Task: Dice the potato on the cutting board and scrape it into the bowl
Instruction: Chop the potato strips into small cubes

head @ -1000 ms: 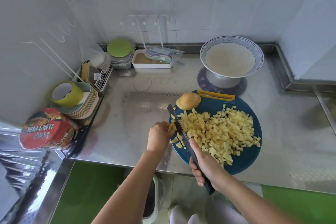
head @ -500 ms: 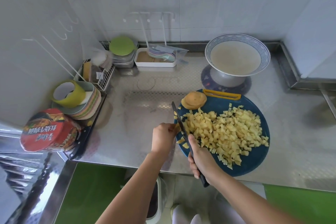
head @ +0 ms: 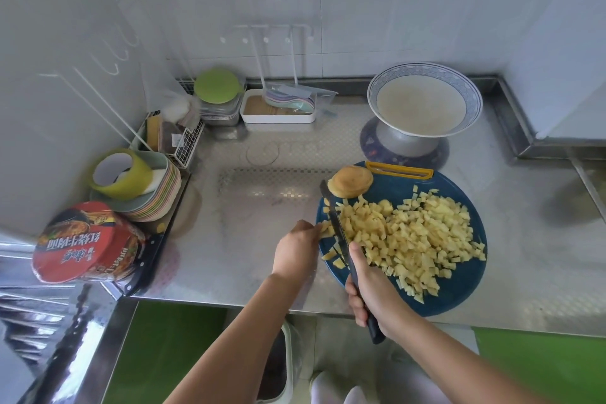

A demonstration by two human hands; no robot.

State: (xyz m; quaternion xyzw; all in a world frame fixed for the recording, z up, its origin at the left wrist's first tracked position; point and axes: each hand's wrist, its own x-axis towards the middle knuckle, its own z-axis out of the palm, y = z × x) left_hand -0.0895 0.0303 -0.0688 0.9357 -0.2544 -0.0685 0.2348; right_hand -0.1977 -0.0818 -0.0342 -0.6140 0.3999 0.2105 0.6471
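Note:
A round blue cutting board (head: 459, 289) lies on the steel counter, covered with a heap of diced potato (head: 413, 233). An uncut potato end (head: 350, 186) sits at the board's far left rim. My right hand (head: 370, 285) grips the dark handle of a knife (head: 337, 226), whose blade stands edge down at the left side of the heap. My left hand (head: 296, 249) pinches a few potato strips (head: 326, 228) just left of the blade. A white bowl with a blue rim (head: 424, 102) stands behind the board.
At the left are an instant-noodle cup (head: 87, 243), a stack of plates with a green tape roll (head: 131, 180), a wire rack, a green-lidded container (head: 218, 87) and a white tray (head: 278, 108). The counter's front edge runs just under my wrists.
The knife has kept cutting at the left edge of the heap while my left hand holds the strips; both hands stay almost in place. The view shifted slightly.

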